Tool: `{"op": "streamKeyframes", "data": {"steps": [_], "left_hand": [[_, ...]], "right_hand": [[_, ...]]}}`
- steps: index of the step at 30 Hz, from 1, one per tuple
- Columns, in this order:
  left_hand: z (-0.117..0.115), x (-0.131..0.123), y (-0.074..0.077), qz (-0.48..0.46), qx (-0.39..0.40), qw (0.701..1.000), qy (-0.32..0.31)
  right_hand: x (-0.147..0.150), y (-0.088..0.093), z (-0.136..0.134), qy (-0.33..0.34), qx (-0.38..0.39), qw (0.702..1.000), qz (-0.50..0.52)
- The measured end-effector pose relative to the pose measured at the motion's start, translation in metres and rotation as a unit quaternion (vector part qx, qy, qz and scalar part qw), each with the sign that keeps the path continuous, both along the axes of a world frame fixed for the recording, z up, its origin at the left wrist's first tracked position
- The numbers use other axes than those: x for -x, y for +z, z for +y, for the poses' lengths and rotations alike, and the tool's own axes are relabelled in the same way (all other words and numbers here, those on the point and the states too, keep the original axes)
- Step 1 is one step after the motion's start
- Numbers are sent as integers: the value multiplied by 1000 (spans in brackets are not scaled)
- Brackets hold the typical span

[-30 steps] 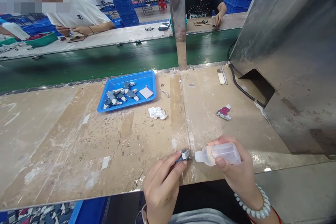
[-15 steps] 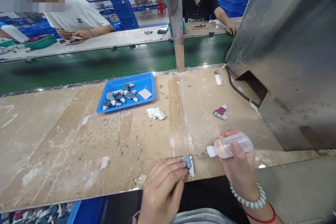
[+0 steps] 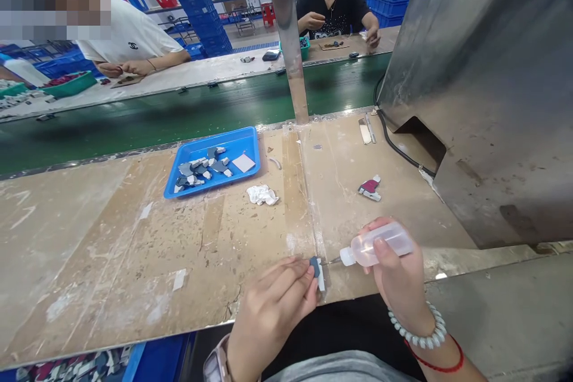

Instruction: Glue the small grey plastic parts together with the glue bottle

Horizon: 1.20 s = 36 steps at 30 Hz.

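Note:
Near the table's front edge, my left hand [image 3: 280, 292] pinches a small blue-grey and white piece [image 3: 316, 268] between thumb and fingers. My right hand [image 3: 396, 262] is wrapped round a translucent squeeze bottle [image 3: 380, 243] with a white cap and a thin needle tip [image 3: 331, 261]. The bottle lies nearly level, its needle pointing left at the piece's white edge. Whether the tip touches it I cannot tell. A maroon and white piece [image 3: 370, 188] lies on the table beyond my right hand.
A blue tray [image 3: 212, 190] holds several grey and white pieces and a pale square. Crumpled white tissue [image 3: 262, 194] lies before it. A metal housing [image 3: 483, 131] with a black cable [image 3: 398, 146] stands at right. Beyond the green conveyor [image 3: 179, 116] sit two people. A blue bin [image 3: 156, 358] is below.
The bottle's needle has come closer to the piece in my left hand, which is turned more edge-on. The view has shifted slightly. Across the conveyor, the person in black has raised a hand.

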<state>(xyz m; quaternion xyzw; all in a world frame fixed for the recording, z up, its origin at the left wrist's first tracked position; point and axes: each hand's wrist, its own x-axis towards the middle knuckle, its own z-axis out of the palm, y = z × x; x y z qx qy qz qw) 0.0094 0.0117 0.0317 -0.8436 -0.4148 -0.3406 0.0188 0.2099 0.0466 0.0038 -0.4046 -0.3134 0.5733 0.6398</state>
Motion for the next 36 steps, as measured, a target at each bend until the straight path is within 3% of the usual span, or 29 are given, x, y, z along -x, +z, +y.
{"op": "streamKeyframes", "data": {"steps": [6, 22, 36], "left_hand": [[8, 4, -10, -116, 62, 991, 2], [10, 7, -13, -140, 111, 984, 12], [14, 7, -11, -169, 153, 973, 33]], "right_hand": [[2, -4, 1, 21, -20, 999, -25], [3, 5, -4, 33, -89, 971, -219], [3, 2, -6, 44, -105, 974, -195]]}}
